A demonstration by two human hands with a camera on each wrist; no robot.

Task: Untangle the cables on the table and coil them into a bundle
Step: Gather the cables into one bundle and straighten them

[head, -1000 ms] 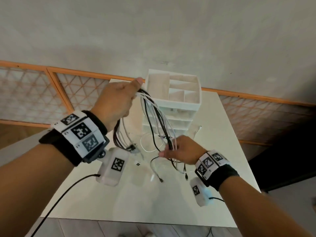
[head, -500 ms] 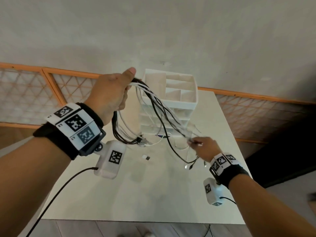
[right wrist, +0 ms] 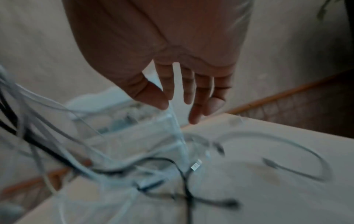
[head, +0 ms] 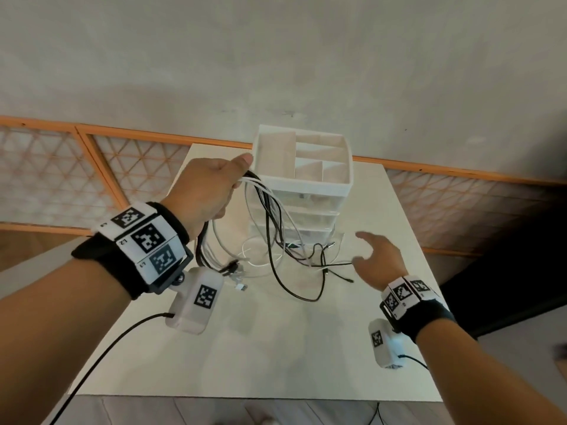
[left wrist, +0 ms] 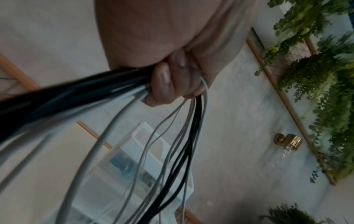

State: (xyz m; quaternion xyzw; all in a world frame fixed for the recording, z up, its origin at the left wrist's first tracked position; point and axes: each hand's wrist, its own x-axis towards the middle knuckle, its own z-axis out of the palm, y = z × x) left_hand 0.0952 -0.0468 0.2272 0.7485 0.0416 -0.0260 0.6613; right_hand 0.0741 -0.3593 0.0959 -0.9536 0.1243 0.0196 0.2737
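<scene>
My left hand [head: 211, 191] is raised above the white table [head: 276, 348] and grips a bunch of black and white cables [head: 270, 216] folded over its fingers [left wrist: 162, 81]. The cables [left wrist: 184, 136] hang down on both sides, and their loose ends with plugs [head: 331, 268] lie on the table. My right hand [head: 377, 259] hovers just right of those ends, fingers [right wrist: 195, 94] spread and holding nothing. The loose ends [right wrist: 191, 181] lie blurred below it in the right wrist view.
A white drawer organiser [head: 303, 179] with open top compartments stands at the back of the table, right behind the hanging cables. An orange lattice rail [head: 92, 167] runs behind the table. The wrist camera cords [head: 101, 357] trail off the front edge.
My right hand has let go of the cable ends it pinched and opened; those ends dropped onto the table. My left hand has lowered slightly, still gripping the bunch.
</scene>
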